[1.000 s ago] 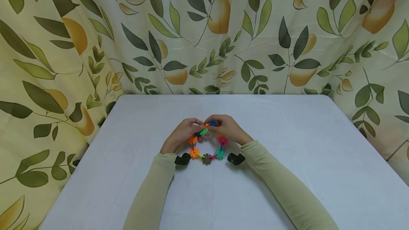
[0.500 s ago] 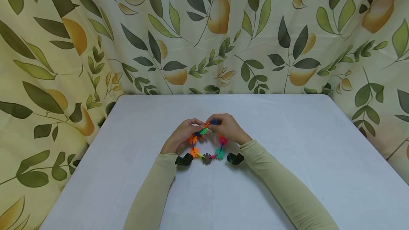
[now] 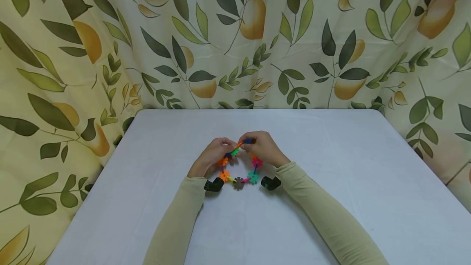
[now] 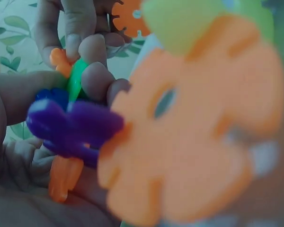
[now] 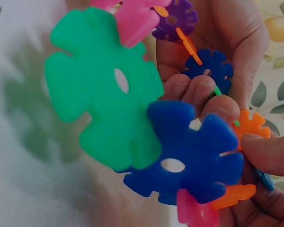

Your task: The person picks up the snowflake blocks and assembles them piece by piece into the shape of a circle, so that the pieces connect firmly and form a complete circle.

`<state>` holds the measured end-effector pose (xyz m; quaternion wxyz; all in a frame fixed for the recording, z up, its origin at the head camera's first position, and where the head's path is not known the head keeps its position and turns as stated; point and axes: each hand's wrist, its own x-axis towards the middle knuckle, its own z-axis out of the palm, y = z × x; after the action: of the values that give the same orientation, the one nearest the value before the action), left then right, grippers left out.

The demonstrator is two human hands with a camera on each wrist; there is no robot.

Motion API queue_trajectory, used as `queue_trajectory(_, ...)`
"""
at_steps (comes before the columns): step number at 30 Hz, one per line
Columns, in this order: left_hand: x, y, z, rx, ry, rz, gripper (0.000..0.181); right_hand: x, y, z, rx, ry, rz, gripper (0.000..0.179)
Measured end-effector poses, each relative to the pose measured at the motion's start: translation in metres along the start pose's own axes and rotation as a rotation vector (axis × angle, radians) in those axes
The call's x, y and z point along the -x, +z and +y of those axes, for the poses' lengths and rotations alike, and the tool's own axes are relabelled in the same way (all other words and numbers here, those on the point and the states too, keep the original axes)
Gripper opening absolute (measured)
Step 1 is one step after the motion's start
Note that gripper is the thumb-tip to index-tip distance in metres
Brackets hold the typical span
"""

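Observation:
A ring of slotted, flower-shaped plastic discs (image 3: 238,183) in several colours lies in the middle of the table, its far part lifted by both hands. My left hand (image 3: 212,155) pinches a green disc (image 4: 77,78) between thumb and fingertips. Next to that palm are a purple disc (image 4: 73,125) and a blue disc (image 5: 210,68). The right hand (image 3: 265,147) pinches an orange disc (image 5: 251,125), which meets the green one edge to edge at an angle. A blue disc (image 3: 248,140) shows by the right fingers. Whether the orange and green slots are fully pushed together is hard to see.
A white-covered table (image 3: 316,134) extends around the hands. Behind it and at the sides hangs a leaf-and-fruit patterned curtain (image 3: 228,52). Dark wrist-camera mounts, one at the left wrist (image 3: 214,185) and one at the right wrist (image 3: 271,183), sit close to the ring.
The left hand has shifted slightly to the right, and the right fingers have turned a little with the orange disc. The near part of the ring has stayed almost in place.

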<state>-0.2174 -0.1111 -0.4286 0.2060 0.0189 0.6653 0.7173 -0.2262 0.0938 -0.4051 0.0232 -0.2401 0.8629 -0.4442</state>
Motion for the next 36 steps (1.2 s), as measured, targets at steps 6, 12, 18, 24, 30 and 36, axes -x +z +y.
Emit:
queue_trajectory(6,0.002,-0.002,0.004,-0.046,-0.01,-0.022,0.008,0.0,-0.003,-0.004,0.006,-0.002,-0.022,0.01)
queue_trajectory(12,0.002,-0.002,0.004,-0.08,0.013,-0.045,0.008,-0.002,-0.004,-0.004,0.011,-0.011,-0.027,0.01)
queue_trajectory(18,0.001,-0.003,0.005,-0.131,0.015,-0.05,0.009,-0.004,-0.008,-0.002,0.011,-0.019,-0.047,0.012)
queue_trajectory(24,0.0,-0.005,0.007,-0.153,0.018,-0.046,0.01,-0.008,-0.008,0.0,-0.016,-0.028,-0.045,0.014)
queue_trajectory(30,0.0,-0.008,0.008,-0.135,0.021,-0.009,0.013,-0.009,-0.001,0.0,-0.036,-0.038,0.033,0.013)
queue_trajectory(36,0.002,-0.011,0.006,-0.144,0.032,-0.033,0.008,-0.02,-0.02,0.002,-0.041,-0.051,-0.083,0.013)
